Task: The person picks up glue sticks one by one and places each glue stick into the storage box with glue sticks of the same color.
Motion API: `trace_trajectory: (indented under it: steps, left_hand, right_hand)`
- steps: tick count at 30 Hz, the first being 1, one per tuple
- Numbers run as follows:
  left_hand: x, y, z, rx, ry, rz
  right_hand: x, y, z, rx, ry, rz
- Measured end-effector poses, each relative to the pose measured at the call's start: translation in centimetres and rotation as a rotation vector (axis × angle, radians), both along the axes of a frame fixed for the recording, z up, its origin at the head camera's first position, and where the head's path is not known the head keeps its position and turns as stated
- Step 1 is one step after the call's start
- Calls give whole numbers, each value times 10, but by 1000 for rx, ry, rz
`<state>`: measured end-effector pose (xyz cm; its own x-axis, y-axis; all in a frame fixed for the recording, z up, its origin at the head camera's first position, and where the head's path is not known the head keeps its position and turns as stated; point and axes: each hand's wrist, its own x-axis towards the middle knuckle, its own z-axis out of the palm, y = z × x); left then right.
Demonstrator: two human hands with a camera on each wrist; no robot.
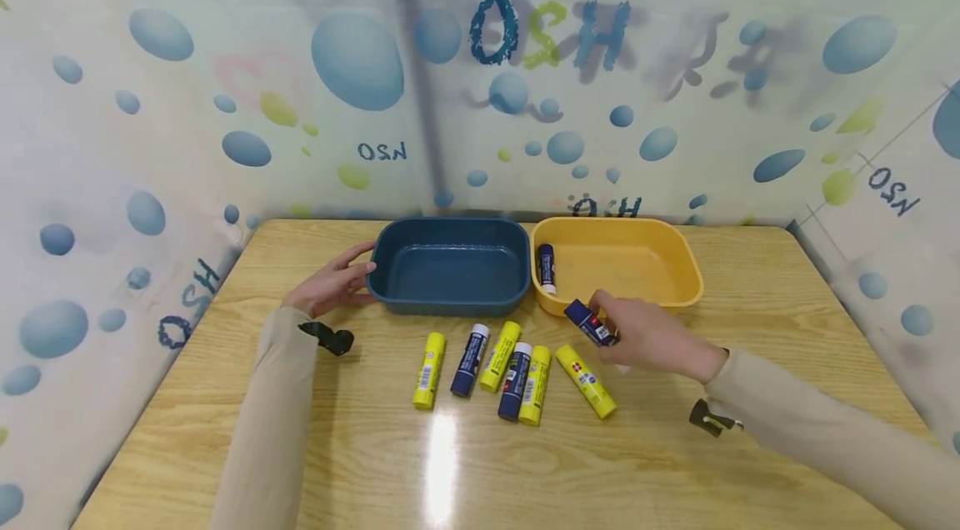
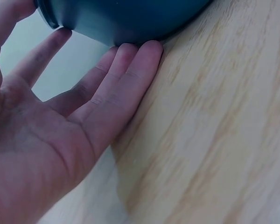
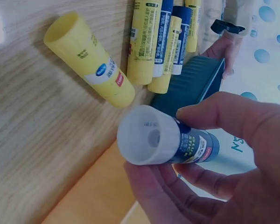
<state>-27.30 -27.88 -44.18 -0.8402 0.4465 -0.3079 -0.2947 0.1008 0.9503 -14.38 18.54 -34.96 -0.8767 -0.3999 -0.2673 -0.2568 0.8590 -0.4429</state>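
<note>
- Right hand [image 1: 647,336]: thumb and fingers part-closed, pinching a blue stick [image 3: 163,135] round its side; both ends stay clear of the grip, which probably suits an easy release.
- That stick is tilted at the near rim of the yellow bin [image 1: 630,263], its dark end pointing toward it; whether it touches the rim I cannot tell.
- Left hand [image 1: 333,284]: fingers spread and nearly straight against the blue bin [image 1: 453,272], gripping no stick; presumably there to steady it.
- Inside the yellow bin, another blue stick [image 1: 547,263] lies along the left wall.
- Four yellow sticks [image 1: 586,382] and two more blue sticks [image 1: 470,360] lie on the table [image 1: 360,447] before the bins, likely for short reaches.
- Behind stands a patterned wall [image 1: 465,113].
</note>
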Motion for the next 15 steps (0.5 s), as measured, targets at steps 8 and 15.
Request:
trace_trajectory:
  steps: [8,15]
  left_hand:
    - [1,1,1,-2,10,3]
    - [2,0,0,8,18,-8]
  right_hand:
    - [-4,4,5,-6,65,29]
    - [-16,6,6,-23,90,-15]
